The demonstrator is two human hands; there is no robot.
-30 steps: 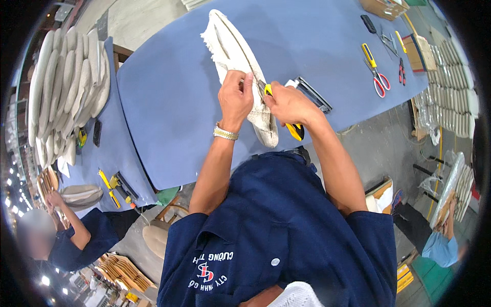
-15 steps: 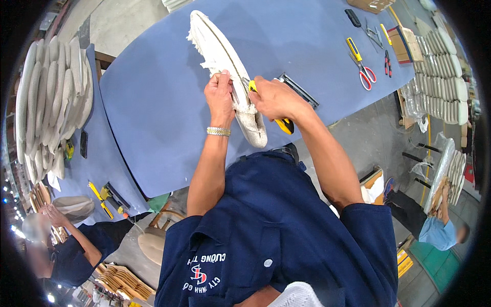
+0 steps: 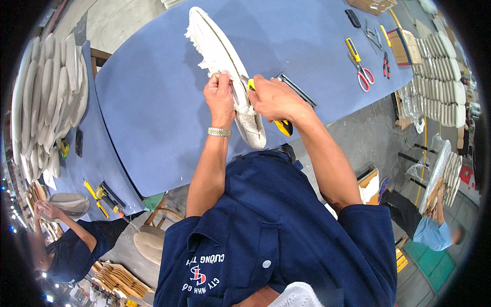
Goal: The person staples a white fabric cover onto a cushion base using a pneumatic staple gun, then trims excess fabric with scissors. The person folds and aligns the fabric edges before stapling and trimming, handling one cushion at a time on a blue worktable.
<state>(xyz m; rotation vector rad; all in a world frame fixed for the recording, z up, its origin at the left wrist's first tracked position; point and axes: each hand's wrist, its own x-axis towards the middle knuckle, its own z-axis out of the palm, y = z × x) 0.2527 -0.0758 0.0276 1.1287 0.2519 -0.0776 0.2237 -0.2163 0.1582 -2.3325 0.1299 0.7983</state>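
A long padded cushion [image 3: 225,53] stands on edge over the blue table, its pale fabric ragged along the left side and a dark seam running down it. My left hand [image 3: 220,100] is closed on the fabric edge at its middle. In my right hand [image 3: 276,97] is a yellow-and-black utility knife [image 3: 284,127], its metal end against the cushion beside my left fingers; the blade tip is hard to make out. Greyish speckled cover [image 3: 250,130] wraps the cushion's near end, below both hands.
On the blue table [image 3: 153,102], a black tool [image 3: 296,89] lies right of my right hand. Scissors [image 3: 362,71], pliers [image 3: 386,65] and a cardboard box [image 3: 401,46] sit farther right. Stacked cushions [image 3: 51,97] rise at left. A co-worker [image 3: 71,245] works at lower left, another [image 3: 432,233] at right.
My hands keep nearly the same hold, the right with the knife at the cushion. The view has shifted slightly. At the left, the co-worker's hands have moved a little.
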